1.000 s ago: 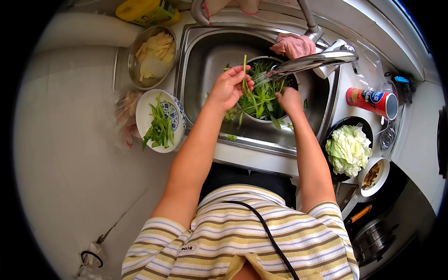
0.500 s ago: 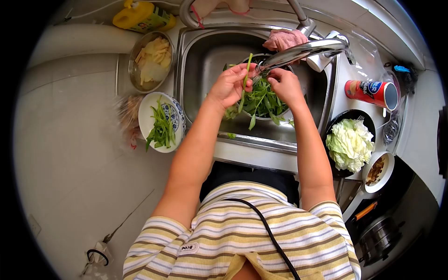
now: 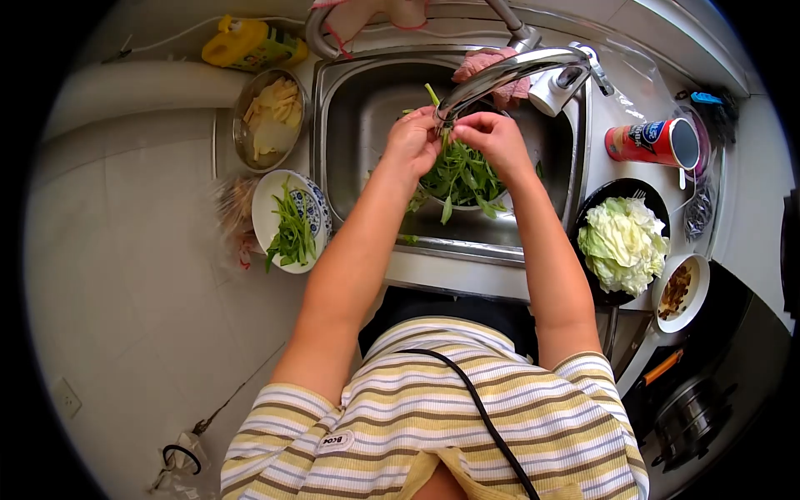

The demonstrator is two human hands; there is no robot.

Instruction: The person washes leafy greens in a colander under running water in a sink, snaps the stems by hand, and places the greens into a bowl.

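The left hand [image 3: 413, 143] has its fingers bent in around a green stem [image 3: 431, 94], and the top of the stem pokes up past the fingertips. The right hand [image 3: 498, 148] is just beside it, with the thumb and fingers bent close to each other. The tips are small and near the tap, so I can't quite tell if they pinch the stem too. Both hands are up under the end of the shiny tap [image 3: 517, 71].

Right below the hands is a big heap of leafy greens [image 3: 463, 177]. It sits inside the metal sink [image 3: 475, 249], and some leaves hang down at the front. A pink cloth [image 3: 512, 93] lies at the back edge of the sink, behind the tap.

On the left, next to the sink, is a white bowl [image 3: 264, 200] with a bit of blue pattern. It has more green leaves [image 3: 290, 235] in it. Behind that is a metal bowl [image 3: 247, 140] of pale slices [image 3: 275, 108], and then a yellow bottle [image 3: 254, 44] leaning over.

On the right, a red can [image 3: 642, 142] lies on its side. In front of it is a black plate [image 3: 606, 197] with big pale green leaves [image 3: 623, 247] piled on it. Near the plate is a small white bowl [image 3: 702, 287] with brown bits [image 3: 676, 292] inside.
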